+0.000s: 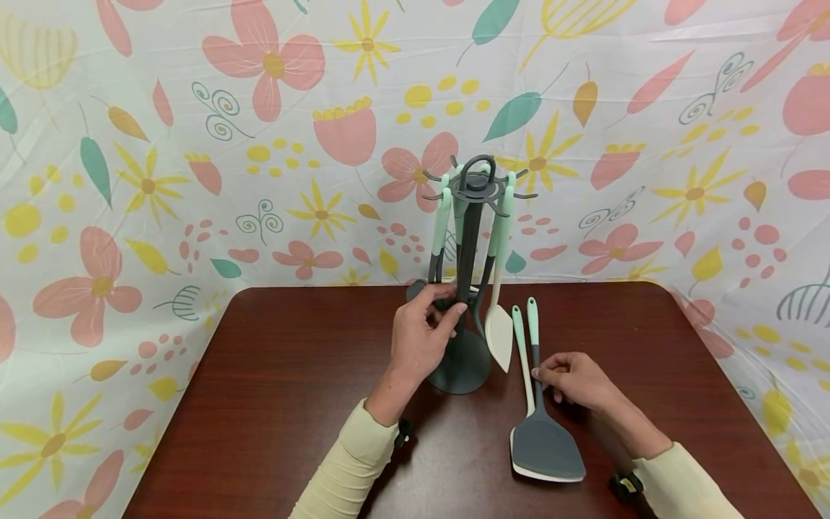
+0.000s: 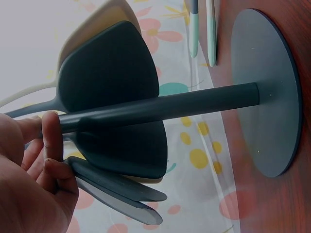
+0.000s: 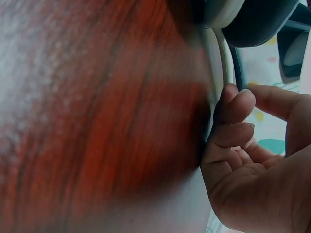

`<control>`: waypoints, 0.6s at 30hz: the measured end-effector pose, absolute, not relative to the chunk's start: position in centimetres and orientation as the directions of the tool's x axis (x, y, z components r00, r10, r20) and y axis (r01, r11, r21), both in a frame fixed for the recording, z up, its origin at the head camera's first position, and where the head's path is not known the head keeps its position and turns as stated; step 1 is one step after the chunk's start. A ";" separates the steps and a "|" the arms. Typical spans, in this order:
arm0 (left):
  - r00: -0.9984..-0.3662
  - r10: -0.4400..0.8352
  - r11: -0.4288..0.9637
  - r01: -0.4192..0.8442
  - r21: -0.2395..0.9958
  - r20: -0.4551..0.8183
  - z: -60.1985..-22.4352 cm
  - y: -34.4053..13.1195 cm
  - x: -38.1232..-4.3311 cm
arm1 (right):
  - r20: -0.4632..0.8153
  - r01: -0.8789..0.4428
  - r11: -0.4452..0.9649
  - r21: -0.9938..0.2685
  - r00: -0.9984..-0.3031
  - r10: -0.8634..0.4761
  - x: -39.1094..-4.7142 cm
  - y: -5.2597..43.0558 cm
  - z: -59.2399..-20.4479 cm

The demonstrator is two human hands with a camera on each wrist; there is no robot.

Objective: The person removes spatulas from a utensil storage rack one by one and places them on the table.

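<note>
A dark utensil stand (image 1: 468,252) with a round base stands at the table's back middle. My left hand (image 1: 420,335) holds its pole, thumb and fingers about it; the left wrist view shows this pole (image 2: 194,103) close up. Mint-handled utensils hang from the hooks, among them a cream spatula (image 1: 498,335) on the right. To the right of the stand, a grey spatula (image 1: 547,443) lies on top of a cream spatula (image 1: 524,364). My right hand (image 1: 577,382) pinches the grey one's handle between thumb and fingers. In the right wrist view, that hand (image 3: 243,160) is low beside the tabletop.
The brown wooden table (image 1: 292,404) has rounded back corners. A floral cloth (image 1: 279,180) hangs behind it and on both sides. Dark turner heads (image 2: 114,68) hang close around the pole.
</note>
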State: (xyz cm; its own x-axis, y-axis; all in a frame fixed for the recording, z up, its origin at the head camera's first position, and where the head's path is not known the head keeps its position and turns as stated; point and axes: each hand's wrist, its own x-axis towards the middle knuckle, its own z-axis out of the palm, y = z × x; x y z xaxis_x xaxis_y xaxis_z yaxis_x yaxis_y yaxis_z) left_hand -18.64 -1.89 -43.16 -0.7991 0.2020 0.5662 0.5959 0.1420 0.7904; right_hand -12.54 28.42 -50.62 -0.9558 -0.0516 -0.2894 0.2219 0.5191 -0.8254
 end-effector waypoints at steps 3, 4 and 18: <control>-0.798 0.201 0.139 0.597 0.790 0.568 -43.2 -1.9 -18.6 | -0.292 0.222 0.510 -0.831 -0.954 -0.062 -12.5 28.5 -50.7; -0.798 0.201 0.139 0.597 0.790 0.568 -43.2 -1.9 -18.6 | -0.292 0.220 0.509 -0.832 -0.954 -0.065 -12.5 28.5 -50.7; -0.801 0.201 0.139 0.593 0.793 0.564 -43.2 -1.8 -18.7 | -0.293 0.226 0.499 -0.837 -0.954 -0.059 -12.5 28.4 -50.7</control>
